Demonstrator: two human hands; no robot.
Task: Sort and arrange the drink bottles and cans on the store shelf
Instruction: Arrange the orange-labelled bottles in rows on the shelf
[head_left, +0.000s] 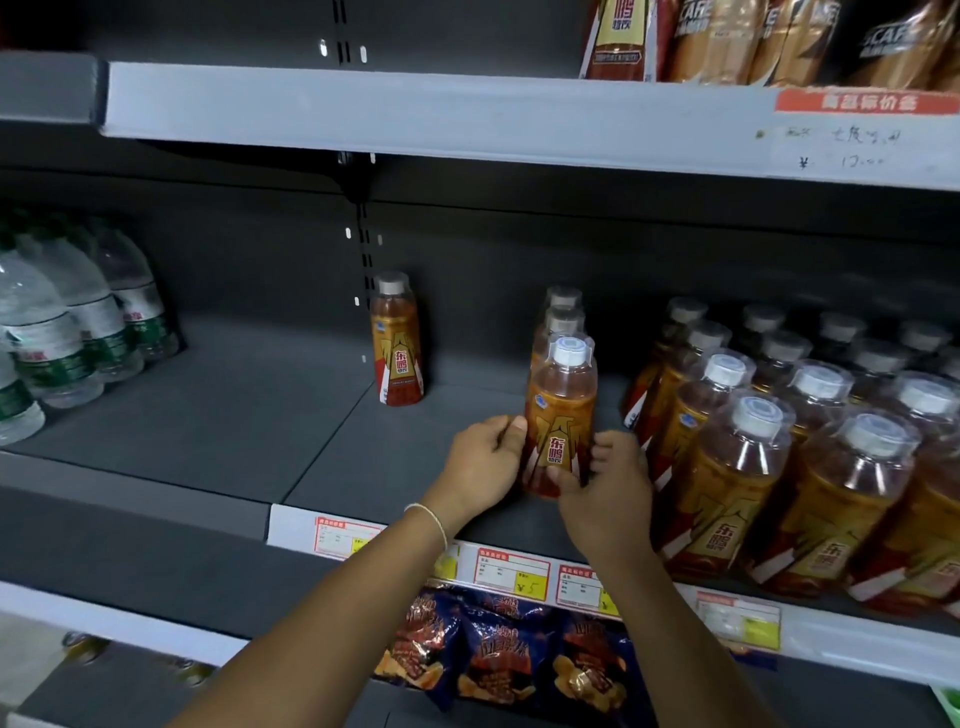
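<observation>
An orange energy drink bottle (562, 410) with a white cap stands upright near the front of the grey middle shelf (322, 441). My left hand (483, 462) holds its left side and my right hand (605, 493) grips its lower right side. Two more such bottles stand in a line right behind it (563, 306). A lone bottle of the same drink (397, 340) stands further back to the left. Several rows of the same bottles (779, 441) fill the shelf to the right.
Water bottles (62, 322) stand at the shelf's left end. Price tags (511, 571) line the shelf edge. Snack bags (509, 649) lie on the shelf below. Larger bottles (769, 41) stand on the upper shelf, top right.
</observation>
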